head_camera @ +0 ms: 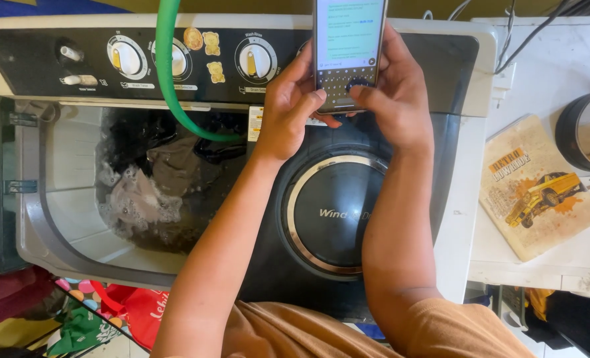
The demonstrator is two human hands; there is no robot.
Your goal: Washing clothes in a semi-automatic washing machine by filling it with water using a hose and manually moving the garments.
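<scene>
Both hands, left hand [288,116] and right hand [396,99], grip a slim, rigid, probably slippery glass-fronted smartphone [347,46] by its edges, thumbs typing, above a twin-tub washing machine [467,199].

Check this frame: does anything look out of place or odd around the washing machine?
Mildly. A green hose hangs over the control panel into the open wash tub, full of sudsy dark laundry, while both hands, left hand and right hand, hold a phone.

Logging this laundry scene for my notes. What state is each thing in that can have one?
Phone: screen lit, keyboard showing, held in both hands.
Left hand: gripping the phone.
Right hand: gripping the phone, thumb on its keys.
Wash tub: open, sudsy water and dark clothes inside.
Green hose: hanging into the tub.
Spinner lid: closed.
</scene>
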